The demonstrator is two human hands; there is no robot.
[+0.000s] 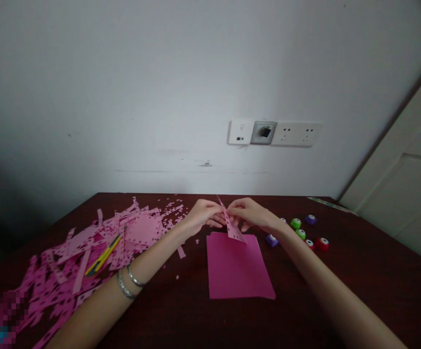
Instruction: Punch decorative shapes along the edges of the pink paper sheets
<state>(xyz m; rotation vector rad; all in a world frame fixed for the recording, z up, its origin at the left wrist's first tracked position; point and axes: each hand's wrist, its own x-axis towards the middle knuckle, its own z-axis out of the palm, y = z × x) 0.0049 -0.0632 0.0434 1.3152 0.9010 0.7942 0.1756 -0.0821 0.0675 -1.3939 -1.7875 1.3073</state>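
Note:
Between my two hands is a pink paper strip (235, 231) with small holes punched along its edge. It stands tilted, its lower end over the top of a stack of darker pink paper sheets (237, 271). My left hand (207, 213) pinches the strip's upper part from the left. From the right, the fingers of my right hand (248, 212) are closed on the same strip. The fingertips partly hide the paper. Several small craft punches in purple, green and red, such as the red punch (322, 244), lie beyond my right forearm.
A heap of punched pink paper scraps (97, 247) covers the table's left side, with a yellow utility knife (103, 256) on it. Tiny paper cut-outs are scattered nearby. A patterned ruler-like strip (332, 205) lies at the back right. The wall with sockets (297, 134) rises behind the table.

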